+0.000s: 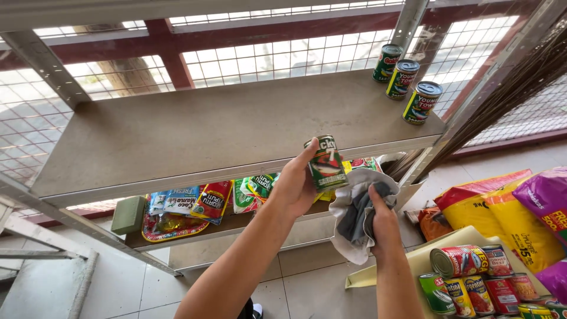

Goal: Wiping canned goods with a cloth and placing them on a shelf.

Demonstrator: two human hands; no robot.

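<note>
- Near on the right, a pile of tins [472, 277] lies low down, red ones and green ones, some on their sides.
- Just past them on the right are big yellow bags [508, 218] and a purple bag [546, 198].
- The right hand [381, 221] is in the middle, a bit to the right. Its fingers are curled shut around a white and grey cloth [354, 218], and the cloth hangs down below the hand.
- The left hand [295, 186] is just left of the cloth. Its fingers and thumb are clamped on a green and red can [325, 165].
- The can is up in the air, tipped a little, in front of the edge of the top shelf [195, 130]. It touches the cloth on its right side.
- On the lower shelf [183, 233], behind the hands, lie bright packets [201, 201] and a green block [129, 214] at the left end.
- Far back on the right of the top shelf, three green cans [404, 82] stand upright in a row.
- Brown broom sticks [502, 100] lean at the far right.
</note>
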